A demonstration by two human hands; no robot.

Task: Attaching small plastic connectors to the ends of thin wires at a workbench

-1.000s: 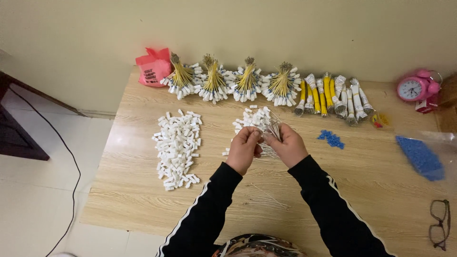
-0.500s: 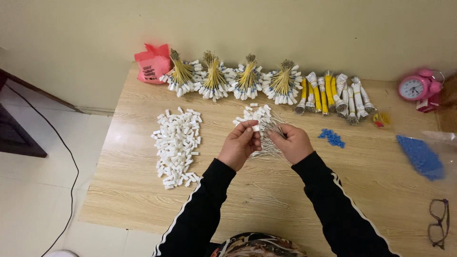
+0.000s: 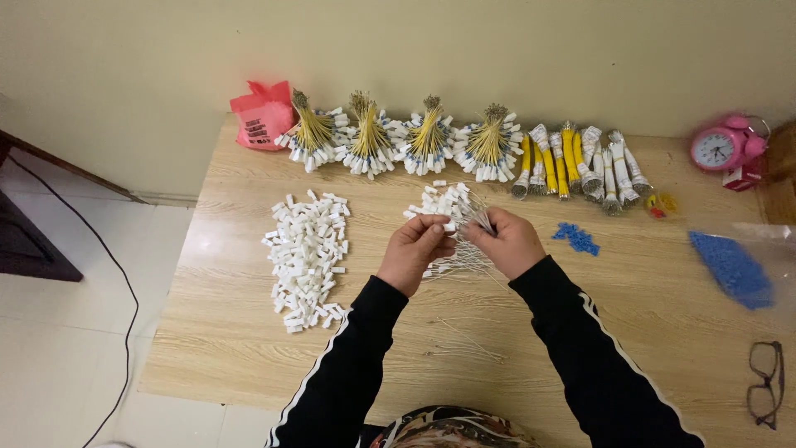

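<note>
Both hands are sitting a little lower and closer to the person than they were a moment ago, and the bunch of thin wires with white ends [image 3: 452, 217] is coming along with them, so the work on the bunch is going on in the same way. That bunch is lying between the two hands, fanning up and away from the fingers, with its white ends pointing toward the wall. The left hand [image 3: 416, 251] is pinching one small white piece at the edge of the bunch with its fingers closed together. The right hand [image 3: 507, 241] is gripping the wires near the middle, fingers closed tight around them. A few loose thin wires [image 3: 464, 336] are lying on the wooden table [image 3: 630, 332] below the hands. To the left, a big pile of small white pieces [image 3: 305, 257] is sitting well apart from the hands. To the right, a small heap of blue bits [image 3: 577, 238] is lying near the right hand, and a bigger blue heap [image 3: 733, 267] is resting farther off. Along the wall, finished bundles [image 3: 398, 143] are lined up in a row, with a pink clock [image 3: 723, 146] at the far end and glasses [image 3: 764, 383] near the table edge.
</note>
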